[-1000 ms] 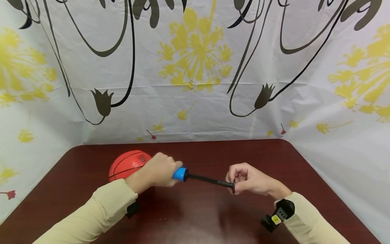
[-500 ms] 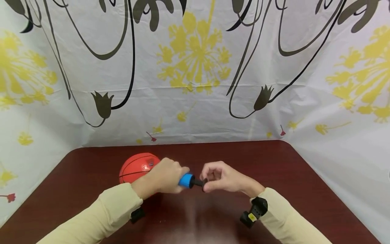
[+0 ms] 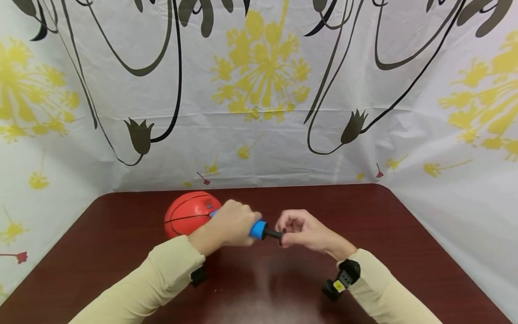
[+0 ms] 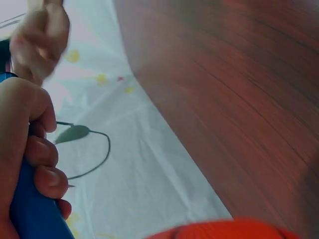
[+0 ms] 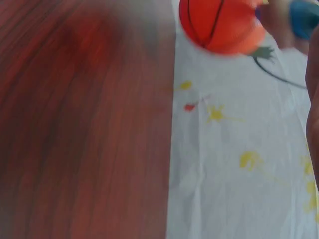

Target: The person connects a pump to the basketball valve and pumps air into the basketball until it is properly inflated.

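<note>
In the head view my left hand grips the blue barrel of a hand pump, fingers curled round it. The barrel's far end points at an orange-red basketball; whether it joins the ball is hidden behind the hand. A short length of black rod sticks out of the barrel on the right. My right hand pinches the small black handle at the rod's end between thumb and fingers. The left wrist view shows the fingers wrapped round the blue barrel, with the ball's top edge below.
A dark red-brown table with rounded far corners lies beneath. White sheeting with yellow and dark plant prints stands behind it and along both sides.
A second ago the rod stood far out of the barrel; my right hand pushed it left almost fully in, and now slightly more shows. The ball and left hand have shifted right.
</note>
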`<state>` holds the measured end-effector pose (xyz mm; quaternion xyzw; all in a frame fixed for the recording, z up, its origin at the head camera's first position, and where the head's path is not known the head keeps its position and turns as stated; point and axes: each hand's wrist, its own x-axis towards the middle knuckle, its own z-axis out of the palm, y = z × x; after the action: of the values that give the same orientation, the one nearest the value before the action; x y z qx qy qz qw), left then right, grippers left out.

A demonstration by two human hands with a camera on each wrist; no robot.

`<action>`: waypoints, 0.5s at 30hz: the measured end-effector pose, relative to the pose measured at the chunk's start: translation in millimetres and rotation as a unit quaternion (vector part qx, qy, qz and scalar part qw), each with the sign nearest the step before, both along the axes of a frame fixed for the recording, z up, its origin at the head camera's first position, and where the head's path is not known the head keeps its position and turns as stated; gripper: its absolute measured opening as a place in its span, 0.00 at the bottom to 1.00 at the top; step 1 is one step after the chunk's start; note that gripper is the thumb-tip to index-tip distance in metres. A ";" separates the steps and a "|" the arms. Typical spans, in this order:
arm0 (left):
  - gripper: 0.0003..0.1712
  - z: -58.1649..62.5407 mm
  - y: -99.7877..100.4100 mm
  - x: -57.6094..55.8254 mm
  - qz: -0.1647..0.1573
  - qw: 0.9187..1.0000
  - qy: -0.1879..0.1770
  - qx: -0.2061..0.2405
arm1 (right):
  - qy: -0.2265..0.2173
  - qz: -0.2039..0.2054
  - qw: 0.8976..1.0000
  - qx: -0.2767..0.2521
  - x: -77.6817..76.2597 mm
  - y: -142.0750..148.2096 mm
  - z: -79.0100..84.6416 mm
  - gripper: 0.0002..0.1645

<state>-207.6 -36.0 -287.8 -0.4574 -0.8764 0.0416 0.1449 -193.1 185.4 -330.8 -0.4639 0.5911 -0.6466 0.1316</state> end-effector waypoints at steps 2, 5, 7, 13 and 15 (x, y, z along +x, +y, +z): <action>0.13 -1.2 2.9 -0.7 0.001 1.000 -0.008 0.008 | 0.004 -0.016 1.000 0.006 -1.9 -6.2 0.7 0.10; 0.13 -4.6 -1.5 -2.7 0.000 0.999 -0.032 0.011 | 0.002 -0.011 1.000 0.024 -1.4 -2.8 4.7 0.07; 0.13 -6.9 -8.5 -5.0 -0.001 0.999 -0.036 0.010 | -0.010 0.003 0.999 0.032 0.1 7.3 7.9 0.06; 0.14 -6.1 -27.7 -9.3 0.011 1.000 -0.005 0.014 | -0.003 0.080 0.997 0.000 0.1 35.4 12.1 0.06; 0.14 -5.2 -25.6 -8.3 0.017 1.000 -0.007 0.008 | 0.013 0.068 0.998 0.005 -1.6 31.7 11.2 0.06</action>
<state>-215.9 -61.6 -293.0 -0.4418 -0.8853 0.0341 0.1414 -194.7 217.1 -319.6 -0.5103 0.5632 -0.6274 0.1699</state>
